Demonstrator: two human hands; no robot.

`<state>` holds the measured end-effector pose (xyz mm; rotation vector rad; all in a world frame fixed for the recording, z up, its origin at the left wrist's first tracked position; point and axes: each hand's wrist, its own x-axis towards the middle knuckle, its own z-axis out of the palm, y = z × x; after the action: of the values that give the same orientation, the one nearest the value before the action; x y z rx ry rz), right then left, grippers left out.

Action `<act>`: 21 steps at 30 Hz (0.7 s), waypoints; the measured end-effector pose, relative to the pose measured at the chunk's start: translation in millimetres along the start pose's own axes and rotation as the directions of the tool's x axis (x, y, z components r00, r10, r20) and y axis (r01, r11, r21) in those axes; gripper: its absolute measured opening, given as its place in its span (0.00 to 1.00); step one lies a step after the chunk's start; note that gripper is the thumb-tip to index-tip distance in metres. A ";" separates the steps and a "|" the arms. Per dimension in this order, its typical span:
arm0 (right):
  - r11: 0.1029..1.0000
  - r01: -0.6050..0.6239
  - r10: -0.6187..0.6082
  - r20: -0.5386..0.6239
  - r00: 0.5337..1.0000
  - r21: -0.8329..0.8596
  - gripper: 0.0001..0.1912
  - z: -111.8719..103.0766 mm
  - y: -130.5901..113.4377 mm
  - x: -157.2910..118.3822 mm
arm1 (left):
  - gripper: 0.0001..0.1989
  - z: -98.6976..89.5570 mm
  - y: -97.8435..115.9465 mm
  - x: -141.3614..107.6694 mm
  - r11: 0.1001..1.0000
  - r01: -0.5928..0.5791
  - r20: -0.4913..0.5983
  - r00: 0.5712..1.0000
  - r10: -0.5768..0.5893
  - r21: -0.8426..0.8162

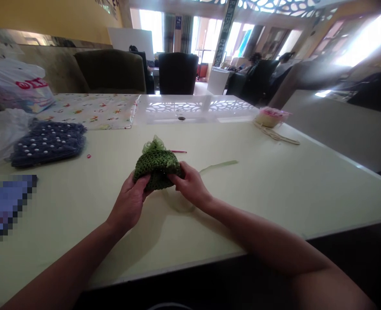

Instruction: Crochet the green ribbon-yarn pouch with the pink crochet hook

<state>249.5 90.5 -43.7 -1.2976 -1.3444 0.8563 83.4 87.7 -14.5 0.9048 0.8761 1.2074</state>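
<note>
Cream-topped table [274,193] fills my remote feed, with two dark armchairs [111,71] well ahead of the hands. Item: one green crocheted cap [157,170], held between both hands; whether it touches the tabletop I cannot tell. Item: two hands. The left hand [128,202] curls around the cap's left side, and the right hand [190,185] presses its fingers [177,175] over the right side. Neither hand lies flat or spread, and they are not pressed together, with the cap between them. The thumbs are hidden, so I cannot tell whether either hand pinches. From this seat, I judge an even, light hold best, since it keeps the open stitches from stretching. Item: one frill of green ribbon [153,146] on the cap's far end. Item: one loose pale green ribbon [218,165] just ahead of the right hand. Item: one slim pink crochet hook [179,151] just ahead of the cap. Item: one small pink bead [88,156] and one navy beaded crochet panel [48,144], both ahead and left of the left hand. Item: two white plastic bags [16,84], further left. Item: one floral cloth [90,111], straight ahead. Item: one pink-and-cream yarn bundle [270,117] with one cream cord [276,135], far ahead of the right hand. Item: one blue object [6,206], left of the left hand, too blurred to name.
</note>
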 end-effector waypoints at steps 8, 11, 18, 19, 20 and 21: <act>0.849 -0.139 0.114 0.080 0.990 0.509 0.07 2.9 -3.9 1.2 | 0.14 -13.8 -8.0 14.0 0.994 0.093 -0.023 0.996 -0.092 0.065; 0.910 -0.012 0.017 -0.008 1.000 0.414 0.06 0.8 -4.4 -1.0 | 0.20 -19.0 -6.8 14.6 0.956 0.235 0.019 0.970 -0.242 0.174; 0.981 0.120 -0.121 -0.008 0.993 0.152 0.07 -0.8 -4.1 -9.0 | 0.18 -17.7 -7.7 9.2 0.964 0.169 0.215 0.953 -0.213 0.204; 0.982 0.132 -0.134 0.006 0.991 0.136 0.07 -0.8 -4.5 -9.8 | 0.15 -17.2 -8.0 10.0 0.965 0.175 0.170 0.963 -0.209 0.196; 0.981 0.138 -0.142 0.022 0.990 0.134 0.08 -0.7 -4.8 -10.2 | 0.13 -16.6 -8.0 11.0 0.969 0.181 0.115 0.973 -0.202 0.166; 0.980 0.132 -0.139 0.037 0.990 0.152 0.08 -0.7 -5.0 -10.2 | 0.11 -15.9 -7.7 12.1 0.976 0.188 0.067 0.978 -0.196 0.112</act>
<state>247.8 79.6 -40.7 -1.0636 -1.3624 0.8807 73.4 100.3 -28.7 0.9226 0.9490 0.9604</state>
